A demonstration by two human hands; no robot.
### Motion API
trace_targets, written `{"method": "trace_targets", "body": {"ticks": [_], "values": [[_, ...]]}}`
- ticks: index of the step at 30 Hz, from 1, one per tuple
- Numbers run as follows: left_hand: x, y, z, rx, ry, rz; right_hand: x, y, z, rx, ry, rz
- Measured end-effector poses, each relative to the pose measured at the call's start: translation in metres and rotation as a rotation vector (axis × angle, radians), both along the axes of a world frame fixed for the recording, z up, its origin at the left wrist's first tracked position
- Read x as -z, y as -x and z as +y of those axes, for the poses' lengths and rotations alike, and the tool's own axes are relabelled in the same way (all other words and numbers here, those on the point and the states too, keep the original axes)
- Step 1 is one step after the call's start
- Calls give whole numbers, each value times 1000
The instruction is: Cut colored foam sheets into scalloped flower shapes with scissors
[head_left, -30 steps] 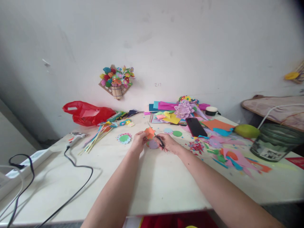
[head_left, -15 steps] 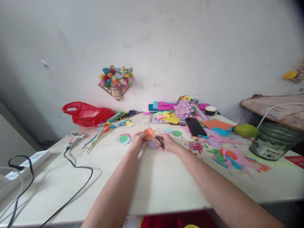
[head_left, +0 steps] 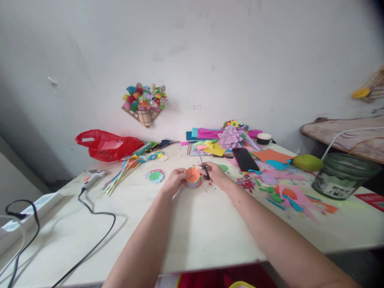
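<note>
Pinched in my left hand (head_left: 176, 181) is an orange paper piece (head_left: 193, 175) with a scalloped edge. Below it a purple round piece (head_left: 194, 185) shows in part. My right hand (head_left: 215, 174) grips black-handled scissors (head_left: 206, 172), whose blades point up and away from me, a little right of the orange piece and apart from it. A green circle (head_left: 223, 168) lies just beyond my right hand. Left of my left hand a green disc on a scalloped light-blue piece (head_left: 155, 175) rests on the table (head_left: 192, 232).
Paper scraps (head_left: 295, 196), a phone (head_left: 245, 159) and a glass jar (head_left: 343, 176) are on the right. To the left are a red bag (head_left: 109, 146), thin sticks (head_left: 121, 176), a glue gun (head_left: 93, 178) with its cord, and a power strip (head_left: 33, 212).
The scissors have come away from the orange piece and now point upward. The orange piece has turned and sits slightly lower and to the right. The view has shifted slightly.
</note>
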State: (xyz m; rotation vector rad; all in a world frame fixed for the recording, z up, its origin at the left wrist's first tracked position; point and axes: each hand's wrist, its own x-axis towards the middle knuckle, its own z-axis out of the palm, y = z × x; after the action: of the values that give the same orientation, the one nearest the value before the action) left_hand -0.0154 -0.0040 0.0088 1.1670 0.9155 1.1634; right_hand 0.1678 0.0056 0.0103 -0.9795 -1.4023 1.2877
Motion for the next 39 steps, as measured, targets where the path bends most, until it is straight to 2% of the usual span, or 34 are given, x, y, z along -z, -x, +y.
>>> {"method": "trace_targets", "body": {"ticks": [7, 10, 22, 29, 33, 39], "values": [[0, -8, -6, 154, 58, 84, -4, 3, -3, -38, 26, 111], [3, -9, -5, 166, 59, 105, -3, 4, -2, -37, 23, 104], [3, -4, 1, -67, -28, 33, -2, 6, -3, 41, 19, 48], [3, -6, 1, -107, -40, -47, -4, 9, -8, -5, 73, -13], [4, -4, 5, -185, -36, -104, -4, 7, -7, -27, 115, -19], [5, -1, 9, -259, 11, -197, -3, 1, -10, -140, 80, -29]]}}
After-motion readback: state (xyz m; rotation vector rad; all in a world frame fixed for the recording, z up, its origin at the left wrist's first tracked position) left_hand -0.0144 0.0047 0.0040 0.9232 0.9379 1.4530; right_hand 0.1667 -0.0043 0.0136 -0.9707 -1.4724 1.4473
